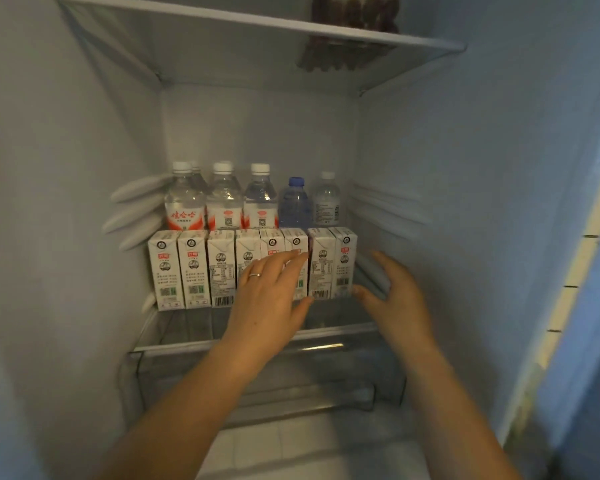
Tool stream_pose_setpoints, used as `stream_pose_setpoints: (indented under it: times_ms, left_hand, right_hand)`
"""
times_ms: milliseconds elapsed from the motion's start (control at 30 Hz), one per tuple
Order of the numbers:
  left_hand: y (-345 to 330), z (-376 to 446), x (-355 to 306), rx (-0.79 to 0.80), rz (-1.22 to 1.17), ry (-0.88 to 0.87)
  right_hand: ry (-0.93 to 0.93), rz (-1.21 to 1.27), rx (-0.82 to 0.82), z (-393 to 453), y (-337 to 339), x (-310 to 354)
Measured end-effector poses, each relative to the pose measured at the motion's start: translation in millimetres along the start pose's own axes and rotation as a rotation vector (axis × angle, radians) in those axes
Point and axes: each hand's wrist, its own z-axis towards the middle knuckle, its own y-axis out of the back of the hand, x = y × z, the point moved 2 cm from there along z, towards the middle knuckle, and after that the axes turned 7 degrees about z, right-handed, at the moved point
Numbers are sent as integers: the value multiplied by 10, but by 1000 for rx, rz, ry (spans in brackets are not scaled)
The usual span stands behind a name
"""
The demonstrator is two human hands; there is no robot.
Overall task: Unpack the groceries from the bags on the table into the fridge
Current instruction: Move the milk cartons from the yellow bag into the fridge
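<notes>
Inside the fridge [84, 168], upright milk cartons [194, 271] line the glass shelf [257, 336] before the water bottles [224, 199]. Both hands flank the two rightmost cartons [333, 268], long axes vertical: left hand [274, 299] fingers spread, grasping nothing; right hand [395, 296] released, thumb touching the end carton's base.

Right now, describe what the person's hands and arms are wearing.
Both forearms are bare, no sleeves in view. The left hand wears a thin silver-coloured ring on one finger. The right hand shows no ring, watch or glove.
</notes>
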Motion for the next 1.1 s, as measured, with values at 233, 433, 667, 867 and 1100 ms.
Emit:
stream_pose_setpoints:
  times_ms: [233,433,667,867,1100]
  left_hand:
    - [259,-710,-176,87,-172,8]
    - [550,-1520,-513,215,-323,-16]
    - [794,-2437,-1105,397,-419,-107]
    - [934,-3134,-1804,544,-518,-242]
    - [1037,-3771,-3239,751,-662,-409]
  right_hand:
    - [87,-214,23,-919,192,283]
    - [-90,-333,56,-2010,419,443]
    - [-286,-455,82,-3248,837,691]
    - [-471,-481,32,-4317,1442,708]
    - [-693,-526,-153,-5657,2632,706]
